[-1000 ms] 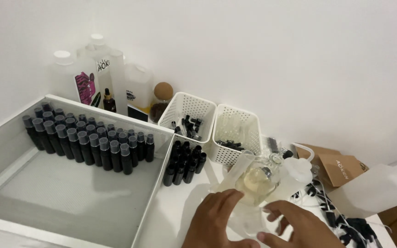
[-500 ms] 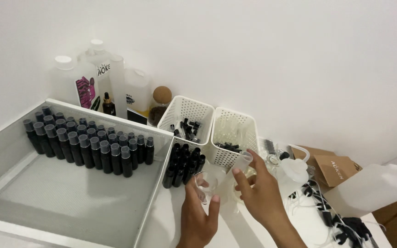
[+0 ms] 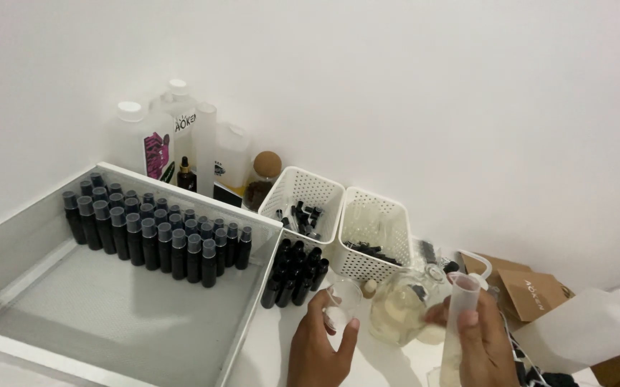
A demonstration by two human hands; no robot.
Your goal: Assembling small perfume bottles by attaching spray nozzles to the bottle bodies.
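My left hand (image 3: 318, 350) grips a small clear plastic cup (image 3: 343, 299) on the white table. My right hand (image 3: 480, 342) is wrapped around a tall translucent measuring cylinder (image 3: 459, 315). Between the two hands stands a round glass flask (image 3: 399, 310) with pale yellow liquid in it; my right fingers reach toward its side. A cluster of small black bottles (image 3: 292, 274) stands just beyond my left hand.
A grey tray (image 3: 102, 308) at left holds rows of black spray bottles (image 3: 155, 235). Two white perforated baskets (image 3: 301, 203) (image 3: 376, 236) stand by the wall. Large white jugs (image 3: 166, 136) fill the back corner. A brown paper bag (image 3: 532, 294) and a white canister (image 3: 589, 326) lie at right.
My left hand has taken hold of the small cup. My right hand now holds the measuring cylinder upright beside the flask. The camera has shifted a little to the right.
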